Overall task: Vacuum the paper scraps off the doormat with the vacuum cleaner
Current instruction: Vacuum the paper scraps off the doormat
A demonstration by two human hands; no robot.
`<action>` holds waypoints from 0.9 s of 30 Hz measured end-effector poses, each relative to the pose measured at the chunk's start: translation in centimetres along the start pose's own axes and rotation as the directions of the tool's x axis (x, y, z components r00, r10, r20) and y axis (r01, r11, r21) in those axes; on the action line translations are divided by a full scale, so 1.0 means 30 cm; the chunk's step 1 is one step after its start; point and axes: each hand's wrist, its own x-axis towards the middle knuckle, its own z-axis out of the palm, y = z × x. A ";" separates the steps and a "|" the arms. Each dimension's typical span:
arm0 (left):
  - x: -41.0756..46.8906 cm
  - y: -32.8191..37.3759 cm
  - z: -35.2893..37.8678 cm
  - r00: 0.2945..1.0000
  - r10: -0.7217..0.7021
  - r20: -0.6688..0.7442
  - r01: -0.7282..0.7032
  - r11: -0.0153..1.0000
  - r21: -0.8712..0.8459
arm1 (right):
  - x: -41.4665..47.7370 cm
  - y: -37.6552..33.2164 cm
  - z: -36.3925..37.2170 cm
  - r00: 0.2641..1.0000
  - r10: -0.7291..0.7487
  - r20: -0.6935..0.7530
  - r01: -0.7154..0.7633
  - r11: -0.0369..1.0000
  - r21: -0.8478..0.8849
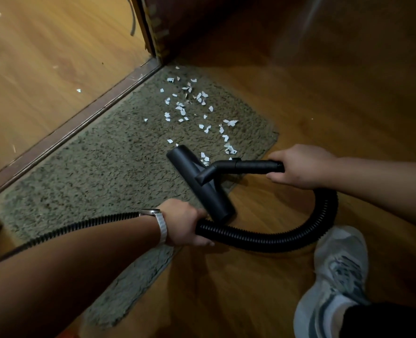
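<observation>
A shaggy grey-green doormat (99,172) lies along a wooden threshold. Several white paper scraps (185,106) are strewn over its far right part. The black vacuum nozzle (202,184) rests on the mat's right edge, its far end touching the nearest scraps. My right hand (299,167) grips the black wand handle (253,165) behind the nozzle. My left hand (185,225), with a white watch strap on the wrist, is closed around the ribbed black hose (287,237), which loops from the handle round to the left.
A dark wooden threshold strip (80,125) runs diagonally beside the mat, with a door frame post (153,28) at its far end. Wood flooring (324,93) surrounds the mat. My grey sneaker (336,276) stands at lower right. A stray scrap (79,91) lies beyond the threshold.
</observation>
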 end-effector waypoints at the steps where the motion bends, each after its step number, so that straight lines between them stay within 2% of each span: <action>1: 0.001 0.004 -0.002 1.000 -0.001 -0.004 0.001 1.000 -0.006 | 0.001 0.003 0.003 1.000 0.001 -0.006 -0.001 1.000 -0.003; 5: 0.007 0.013 -0.018 1.000 0.011 0.000 -0.011 1.000 -0.026 | -0.003 0.015 -0.001 0.999 0.036 -0.025 -0.036 0.999 0.000; 10: 0.009 0.011 -0.041 1.000 -0.014 0.004 0.014 1.000 0.002 | -0.004 0.050 -0.025 0.987 0.133 -0.085 -0.123 0.986 0.116; 14: 0.016 0.003 -0.050 0.999 -0.038 0.012 0.038 0.999 0.014 | 0.012 0.057 -0.037 0.980 0.186 -0.070 -0.175 0.975 0.136; 20: 0.000 -0.001 -0.047 0.999 -0.024 0.030 0.024 1.000 0.000 | 0.022 0.000 -0.025 0.993 0.116 -0.022 -0.114 0.989 0.094; 24: -0.009 -0.010 -0.047 0.999 -0.009 0.034 0.009 1.000 0.007 | 0.029 -0.033 -0.025 0.996 0.074 -0.058 -0.071 0.996 0.056; 27: -0.012 -0.016 -0.059 0.999 -0.020 0.025 0.020 1.000 0.005 | 0.028 -0.021 -0.044 0.991 0.101 -0.086 -0.094 0.992 0.080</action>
